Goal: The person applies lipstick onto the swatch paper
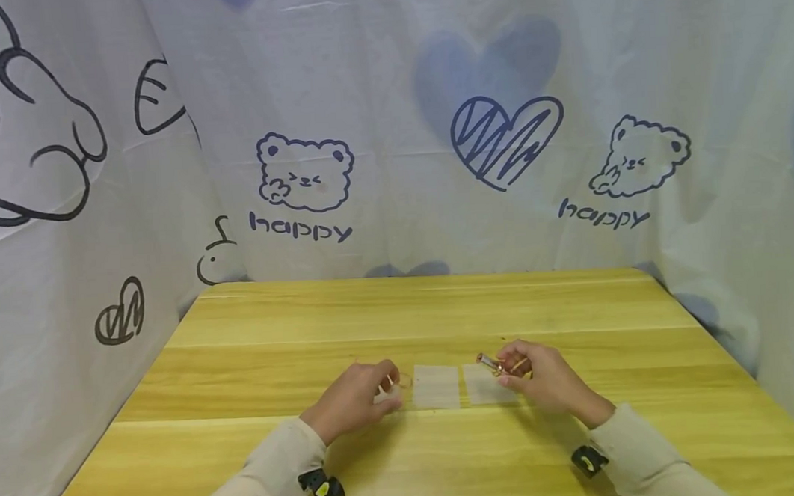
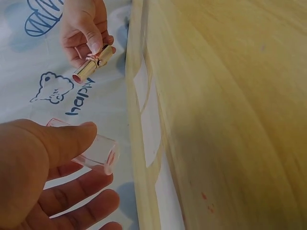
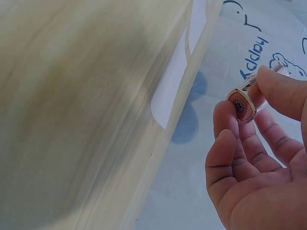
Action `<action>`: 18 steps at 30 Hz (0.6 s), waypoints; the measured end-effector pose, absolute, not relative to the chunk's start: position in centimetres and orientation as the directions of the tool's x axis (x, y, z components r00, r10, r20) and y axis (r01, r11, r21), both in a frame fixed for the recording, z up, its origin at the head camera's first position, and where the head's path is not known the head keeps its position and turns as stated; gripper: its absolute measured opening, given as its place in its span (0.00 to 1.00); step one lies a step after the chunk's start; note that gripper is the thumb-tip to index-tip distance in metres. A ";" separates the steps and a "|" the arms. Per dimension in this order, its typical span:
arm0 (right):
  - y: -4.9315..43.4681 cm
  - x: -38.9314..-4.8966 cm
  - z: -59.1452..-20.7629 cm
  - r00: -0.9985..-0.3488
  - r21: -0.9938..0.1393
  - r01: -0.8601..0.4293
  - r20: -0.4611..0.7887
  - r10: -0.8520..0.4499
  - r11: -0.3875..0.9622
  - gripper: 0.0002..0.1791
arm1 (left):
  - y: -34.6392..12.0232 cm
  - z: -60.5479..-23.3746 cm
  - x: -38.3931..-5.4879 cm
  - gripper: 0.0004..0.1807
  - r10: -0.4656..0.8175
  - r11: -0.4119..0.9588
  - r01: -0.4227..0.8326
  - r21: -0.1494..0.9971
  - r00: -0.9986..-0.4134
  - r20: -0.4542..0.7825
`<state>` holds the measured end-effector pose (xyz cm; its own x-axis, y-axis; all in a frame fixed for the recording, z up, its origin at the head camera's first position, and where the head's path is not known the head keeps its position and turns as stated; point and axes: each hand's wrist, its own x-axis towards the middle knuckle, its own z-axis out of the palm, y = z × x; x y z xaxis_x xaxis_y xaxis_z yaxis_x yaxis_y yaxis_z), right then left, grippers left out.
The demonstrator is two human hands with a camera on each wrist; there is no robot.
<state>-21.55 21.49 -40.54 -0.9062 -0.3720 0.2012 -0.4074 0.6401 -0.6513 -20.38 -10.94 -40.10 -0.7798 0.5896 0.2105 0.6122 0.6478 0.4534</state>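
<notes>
My left hand pinches a clear, hollow plastic cap with pinkish edges between thumb and fingers, above the table's left-middle part. In the left wrist view, the cap's rim points away from the palm. Across from it, my right hand grips a shiny gold lipstick tube with a raised ornament around its middle. The right wrist view shows the lipstick's base, which carries a round dark print on pink. The cap and the tube are apart, both held over white paper squares.
White paper squares lie in a row on the wooden table: one in the middle, one below the right hand, one partly behind the left fingers. Small red marks dot the tabletop. A printed curtain hangs around the table.
</notes>
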 end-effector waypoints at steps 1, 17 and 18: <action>21.5 -21.6 -40.6 -0.906 -0.653 -0.408 0.201 -0.373 0.638 0.13 | -11.0 -40.1 -20.3 0.11 0.591 0.646 0.610 0.458 -0.780 0.206; 21.6 -21.3 -40.7 -0.923 -0.666 -0.364 0.166 -0.347 0.651 0.13 | -11.2 -40.6 -20.0 0.11 0.599 0.655 0.565 0.502 -0.793 0.110; 21.6 -21.3 -40.7 -0.926 -0.668 -0.356 0.158 -0.343 0.653 0.13 | -11.2 -40.7 -19.9 0.11 0.600 0.655 0.560 0.507 -0.793 0.101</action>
<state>-21.29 21.56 -40.68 -0.9259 -0.3430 0.1584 -0.3563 0.6529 -0.6684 -19.94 -11.21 -40.69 -0.7934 0.6003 0.1009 0.5602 0.6552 0.5069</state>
